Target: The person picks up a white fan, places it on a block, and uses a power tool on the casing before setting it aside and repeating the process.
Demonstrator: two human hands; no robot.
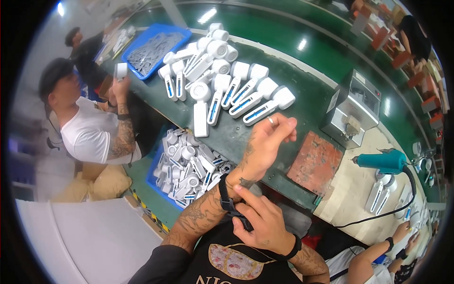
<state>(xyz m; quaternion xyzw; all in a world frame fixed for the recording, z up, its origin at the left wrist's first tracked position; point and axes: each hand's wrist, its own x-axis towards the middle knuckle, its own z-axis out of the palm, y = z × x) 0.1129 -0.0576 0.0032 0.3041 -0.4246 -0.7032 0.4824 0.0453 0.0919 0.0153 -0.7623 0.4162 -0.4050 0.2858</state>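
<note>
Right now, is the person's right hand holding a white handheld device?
No: the right hand is at the black wristband on the left forearm, apart from the white handheld devices.

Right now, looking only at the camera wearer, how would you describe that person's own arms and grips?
The left forearm has dark line tattoos below a dark sleeve, with a broad black strap at the wrist; the left grip wears a silver-coloured ring. The right forearm is tattooed too, with a narrower black band behind the right grip.
</note>
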